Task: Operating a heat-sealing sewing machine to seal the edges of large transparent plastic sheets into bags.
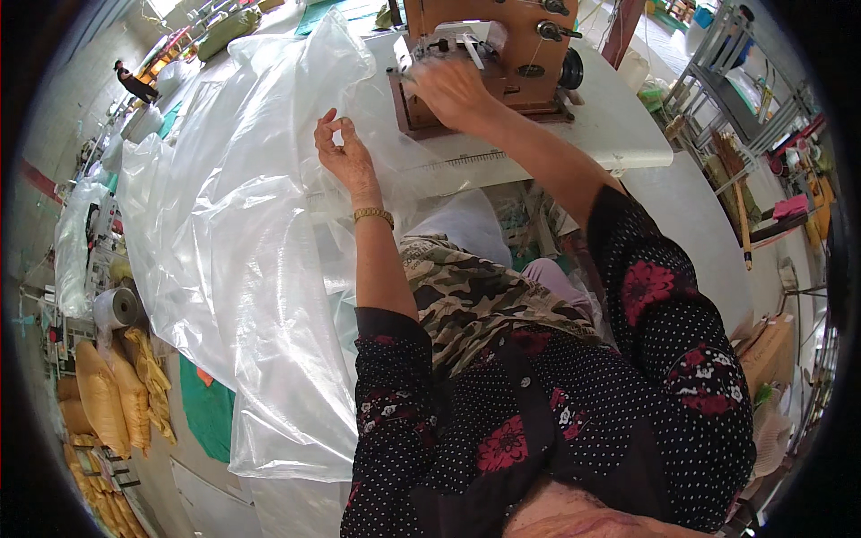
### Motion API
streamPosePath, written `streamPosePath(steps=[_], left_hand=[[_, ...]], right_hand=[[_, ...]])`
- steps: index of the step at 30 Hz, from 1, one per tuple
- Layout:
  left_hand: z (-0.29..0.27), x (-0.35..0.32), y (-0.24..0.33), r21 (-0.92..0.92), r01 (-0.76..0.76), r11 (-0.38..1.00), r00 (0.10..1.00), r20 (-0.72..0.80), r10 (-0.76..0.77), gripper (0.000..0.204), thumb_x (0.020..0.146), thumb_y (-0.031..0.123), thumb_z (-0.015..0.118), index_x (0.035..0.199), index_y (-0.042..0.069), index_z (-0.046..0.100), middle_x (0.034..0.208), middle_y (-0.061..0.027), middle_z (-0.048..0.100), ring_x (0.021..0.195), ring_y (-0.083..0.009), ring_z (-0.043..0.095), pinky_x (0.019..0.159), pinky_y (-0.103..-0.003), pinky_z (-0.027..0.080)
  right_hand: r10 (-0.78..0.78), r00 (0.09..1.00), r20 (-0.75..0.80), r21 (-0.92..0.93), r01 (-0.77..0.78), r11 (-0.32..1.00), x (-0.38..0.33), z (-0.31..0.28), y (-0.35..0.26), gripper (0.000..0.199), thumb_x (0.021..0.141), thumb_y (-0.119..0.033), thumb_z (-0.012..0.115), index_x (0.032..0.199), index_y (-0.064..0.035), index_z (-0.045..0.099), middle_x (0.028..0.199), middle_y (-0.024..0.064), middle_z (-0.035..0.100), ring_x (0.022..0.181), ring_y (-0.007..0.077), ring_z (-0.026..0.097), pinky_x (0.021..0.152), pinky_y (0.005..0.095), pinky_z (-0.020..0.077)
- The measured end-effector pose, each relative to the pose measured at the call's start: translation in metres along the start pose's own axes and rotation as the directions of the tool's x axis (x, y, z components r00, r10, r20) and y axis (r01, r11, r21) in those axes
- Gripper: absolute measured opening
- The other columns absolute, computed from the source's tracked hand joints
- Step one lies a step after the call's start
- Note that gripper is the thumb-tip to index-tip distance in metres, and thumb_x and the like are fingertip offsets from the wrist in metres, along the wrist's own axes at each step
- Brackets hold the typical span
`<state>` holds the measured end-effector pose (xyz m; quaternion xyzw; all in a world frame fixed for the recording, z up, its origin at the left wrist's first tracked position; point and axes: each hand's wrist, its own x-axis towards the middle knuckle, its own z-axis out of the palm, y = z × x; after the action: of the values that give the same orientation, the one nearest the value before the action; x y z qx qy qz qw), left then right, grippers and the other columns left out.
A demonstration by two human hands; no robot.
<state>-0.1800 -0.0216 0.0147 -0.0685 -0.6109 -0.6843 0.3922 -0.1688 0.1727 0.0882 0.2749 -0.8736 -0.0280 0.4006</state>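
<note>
Clear plastic sheeting (242, 224), big and crumpled, spills from the white desk (619, 125) down past its left edge to the person's lap. Left hand (345, 152) pinches a fold of the sheet between thumb and fingers, wrist up, gold bracelet (374, 214) on the wrist. Right hand (453, 90) lies palm-down on the sheet right at the foot of the brown sewing machine (489, 54), fingers curled and pressing the plastic flat; not a closed grip. The two hands are near each other, left one lower and nearer the body. A ruler strip (462, 161) runs along the front edge of the desk. Far left on the floor: yellow filled bags (112, 394) and a white roll (117, 307).
</note>
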Motion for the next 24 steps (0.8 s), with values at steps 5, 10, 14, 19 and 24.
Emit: streamPosePath(steps=[5,10,14,19,24], left_hand=[[-0.019,0.008,-0.025,0.140,-0.111,0.984,0.994,-0.001,0.112,0.010,0.090,0.012,0.066,0.087,0.002,0.065,0.114,-0.0167,0.068,0.115,-0.0313,0.058,0.093,-0.041,0.046],[-0.022,0.007,-0.031,0.196,-0.117,0.974,0.992,0.058,0.108,0.010,0.091,0.007,0.062,0.086,-0.001,0.063,0.095,-0.0109,0.065,0.095,-0.0229,0.059,0.087,-0.034,0.046],[-0.006,-0.003,-0.019,0.155,-0.152,0.976,0.984,0.119,0.135,0.013,0.094,0.008,0.059,0.084,0.000,0.061,0.080,-0.0028,0.058,0.079,-0.0152,0.053,0.079,-0.030,0.045],[-0.018,-0.004,-0.016,0.318,-0.078,0.945,0.982,0.188,0.018,0.018,0.092,0.014,0.061,0.085,-0.003,0.057,0.078,-0.0059,0.058,0.072,-0.0176,0.050,0.072,-0.033,0.045],[-0.015,-0.009,-0.008,0.504,-0.118,0.856,0.961,0.274,-0.028,0.032,0.090,0.026,0.070,0.092,-0.004,0.058,0.085,-0.0126,0.063,0.076,-0.0238,0.056,0.076,-0.035,0.048]], right_hand=[[0.317,0.932,-0.177,0.307,-0.254,0.917,-0.101,-0.045,0.015,0.033,0.090,-0.037,0.066,0.103,-0.0065,0.064,0.088,0.0114,0.067,0.077,0.0325,0.066,0.063,0.0408,0.0515],[0.838,0.524,-0.151,0.185,-0.818,0.544,-0.213,-0.051,0.103,0.035,0.088,-0.037,0.068,0.104,-0.0065,0.067,0.093,0.0141,0.068,0.082,0.0345,0.066,0.070,0.0444,0.0505],[0.881,0.454,-0.133,-0.181,-0.885,0.429,-0.275,-0.040,0.157,0.033,0.085,-0.039,0.070,0.098,-0.0090,0.070,0.097,0.0112,0.067,0.095,0.0317,0.063,0.079,0.0458,0.0474],[0.937,0.341,-0.073,-0.320,-0.898,0.302,-0.248,-0.041,0.154,0.035,0.084,-0.040,0.071,0.104,-0.0112,0.068,0.109,0.0067,0.063,0.109,0.0256,0.057,0.088,0.0425,0.0440],[0.931,0.360,-0.057,-0.308,-0.894,0.327,-0.246,-0.039,0.157,0.035,0.085,-0.040,0.070,0.104,-0.0113,0.067,0.107,0.0078,0.061,0.108,0.0260,0.056,0.089,0.0418,0.0429]])
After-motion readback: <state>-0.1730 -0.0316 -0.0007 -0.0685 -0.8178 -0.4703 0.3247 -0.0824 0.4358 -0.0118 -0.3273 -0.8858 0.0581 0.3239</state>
